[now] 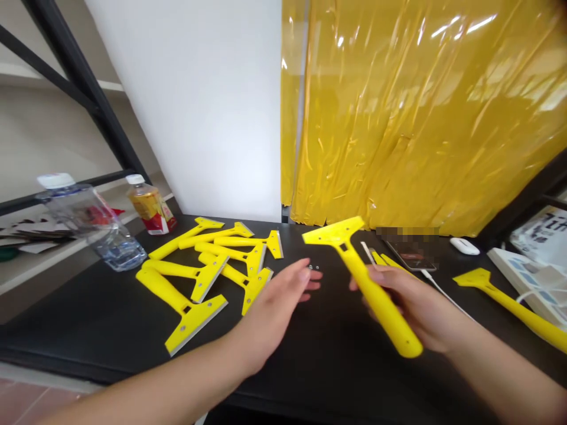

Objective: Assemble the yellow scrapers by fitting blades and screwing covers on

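Grip, seemingly: right hand (414,307) on scraper (376,301)

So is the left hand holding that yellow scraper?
No, the left hand is open, holding nothing; the right hand grips the yellow scraper.

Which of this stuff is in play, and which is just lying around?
In play:
right hand, holding a yellow razor scraper
left hand, open, near the pile of yellow razor scrapers and small metal bits

Lying about:
plastic water bottle
drink bottle
smartphone
white computer mouse
power strip

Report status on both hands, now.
Right hand gripping yellow scraper by the handle. Left hand open, empty, beside scraper pile. Phone beyond right hand.
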Demonstrator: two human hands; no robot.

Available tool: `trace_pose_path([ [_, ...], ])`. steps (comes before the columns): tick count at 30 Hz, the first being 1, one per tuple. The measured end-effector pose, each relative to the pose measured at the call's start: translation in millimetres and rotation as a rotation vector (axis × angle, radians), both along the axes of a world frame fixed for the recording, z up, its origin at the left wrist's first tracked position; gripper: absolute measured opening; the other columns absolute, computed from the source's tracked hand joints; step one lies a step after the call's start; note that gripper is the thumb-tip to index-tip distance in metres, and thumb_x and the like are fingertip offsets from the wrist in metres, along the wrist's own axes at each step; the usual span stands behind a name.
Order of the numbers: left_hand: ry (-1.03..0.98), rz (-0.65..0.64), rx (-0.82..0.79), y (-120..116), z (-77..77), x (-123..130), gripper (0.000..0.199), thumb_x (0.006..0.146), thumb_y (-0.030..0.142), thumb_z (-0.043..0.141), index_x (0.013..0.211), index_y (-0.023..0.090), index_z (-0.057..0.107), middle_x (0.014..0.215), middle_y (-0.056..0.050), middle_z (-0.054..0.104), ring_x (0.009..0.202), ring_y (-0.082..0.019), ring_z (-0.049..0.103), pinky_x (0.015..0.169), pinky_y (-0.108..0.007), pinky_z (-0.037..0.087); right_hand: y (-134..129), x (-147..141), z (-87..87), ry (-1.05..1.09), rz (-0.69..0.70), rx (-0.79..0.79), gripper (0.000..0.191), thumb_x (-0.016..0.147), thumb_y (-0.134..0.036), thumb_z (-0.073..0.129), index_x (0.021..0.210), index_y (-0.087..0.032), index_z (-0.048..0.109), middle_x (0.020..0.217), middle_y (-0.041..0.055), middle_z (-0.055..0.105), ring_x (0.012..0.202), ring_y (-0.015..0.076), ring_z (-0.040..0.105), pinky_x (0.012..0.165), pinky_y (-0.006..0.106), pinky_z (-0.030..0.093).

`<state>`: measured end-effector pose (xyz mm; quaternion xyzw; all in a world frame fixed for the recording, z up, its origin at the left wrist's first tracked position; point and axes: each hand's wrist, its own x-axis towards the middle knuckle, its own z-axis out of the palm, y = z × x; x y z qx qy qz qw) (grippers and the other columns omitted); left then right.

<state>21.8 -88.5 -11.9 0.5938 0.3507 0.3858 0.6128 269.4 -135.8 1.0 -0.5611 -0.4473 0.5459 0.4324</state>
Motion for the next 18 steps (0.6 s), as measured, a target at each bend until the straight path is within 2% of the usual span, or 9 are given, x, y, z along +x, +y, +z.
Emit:
trace_pose_path([
  [2, -0.227, -0.039, -0.110, 12, 6.2, 30, 0.045, 0.104, 0.056, 0.050, 0.128, 0.023, 0.069, 0.131, -0.012, 0.071, 0.118, -0.027, 0.068, 0.098, -0.042, 0.056, 15, -25, -0.3, 0.151, 0.085, -0.049, 0.046, 0.086, -0.060, 0.066, 0.089, -0.016, 0.077, 0.062, -0.0019, 0.048, 0.050, 0.0087, 0.036, 0.045, 0.023, 0.027],
  [4, -0.363, 0.036, -0.125, 27, 13.6, 44, 0.040, 0.101, 0.053, 0.057, 0.119, 0.021, 0.072, 0.122, -0.012, 0.074, 0.113, -0.026, 0.068, 0.082, -0.034, 0.057, 31, -37, 1.5, 0.173, 0.195, -0.053, 0.045, 0.088, -0.058, 0.065, 0.091, -0.015, 0.076, 0.062, -0.0062, 0.037, 0.050, 0.0068, 0.023, 0.045, 0.023, 0.017],
  [7, -0.423, 0.105, -0.164, 40, 19.2, 42, 0.034, 0.098, 0.050, 0.064, 0.102, 0.017, 0.071, 0.091, -0.008, 0.073, 0.093, -0.022, 0.069, 0.079, -0.033, 0.057, 55, -23, 5.7, -0.039, 0.342, 0.002, 0.044, 0.090, -0.058, 0.065, 0.100, -0.017, 0.074, 0.058, -0.0099, 0.027, 0.049, 0.0077, 0.018, 0.046, 0.023, 0.016],
  [9, -0.439, 0.144, -0.256, 41, 18.0, 35, 0.033, 0.097, 0.051, 0.065, 0.089, 0.019, 0.064, 0.073, 0.000, 0.062, 0.071, -0.017, 0.063, 0.074, -0.033, 0.057, 66, 1, 7.1, -0.437, 0.268, 0.127, 0.044, 0.098, -0.056, 0.053, 0.107, -0.020, 0.075, 0.055, -0.0072, 0.036, 0.048, 0.0110, 0.032, 0.048, 0.025, 0.027],
  [10, -0.432, 0.161, -0.321, 40, 16.6, 32, 0.035, 0.096, 0.051, 0.066, 0.083, 0.020, 0.059, 0.068, 0.002, 0.057, 0.062, -0.014, 0.057, 0.067, -0.031, 0.056, 70, 16, 6.7, -0.705, 0.155, 0.168, 0.042, 0.101, -0.052, 0.046, 0.111, -0.023, 0.075, 0.060, -0.0036, 0.047, 0.053, 0.0137, 0.044, 0.053, 0.027, 0.036],
  [11, -0.420, 0.157, -0.385, 37, 15.1, 30, 0.036, 0.095, 0.052, 0.067, 0.081, 0.021, 0.055, 0.067, 0.004, 0.054, 0.055, -0.011, 0.050, 0.059, -0.028, 0.053, 72, 30, 5.4, -0.986, 0.013, 0.162, 0.040, 0.103, -0.048, 0.042, 0.113, -0.027, 0.075, 0.069, 0.0002, 0.059, 0.063, 0.0169, 0.056, 0.062, 0.029, 0.044],
  [12, -0.404, 0.132, -0.444, 34, 13.8, 29, 0.037, 0.094, 0.052, 0.067, 0.080, 0.021, 0.052, 0.066, 0.005, 0.053, 0.052, -0.010, 0.045, 0.053, -0.026, 0.048, 73, 43, 3.0, -1.110, -0.072, 0.131, 0.037, 0.102, -0.044, 0.043, 0.115, -0.027, 0.074, 0.081, 0.0048, 0.067, 0.077, 0.0219, 0.064, 0.072, 0.035, 0.048],
  [15, -0.329, 0.006, -0.571, 24, 12.1, 32, 0.038, 0.095, 0.053, 0.065, 0.080, 0.022, 0.050, 0.065, 0.005, 0.052, 0.047, -0.009, 0.039, 0.044, -0.023, 0.039, 72, 66, -9.4, -1.310, -0.196, 0.019, 0.031, 0.098, -0.037, 0.051, 0.108, -0.021, 0.075, 0.104, 0.0159, 0.074, 0.108, 0.0367, 0.066, 0.092, 0.049, 0.046],
  [18, -0.242, -0.122, -0.611, 18, 10.8, 37, 0.040, 0.095, 0.054, 0.064, 0.076, 0.023, 0.048, 0.062, 0.005, 0.050, 0.044, -0.009, 0.037, 0.041, -0.022, 0.035, 73, 67, -24.0, -1.409, -0.175, -0.052, 0.028, 0.093, -0.034, 0.059, 0.107, -0.015, 0.075, 0.117, 0.0213, 0.073, 0.118, 0.0419, 0.064, 0.098, 0.051, 0.044],
])
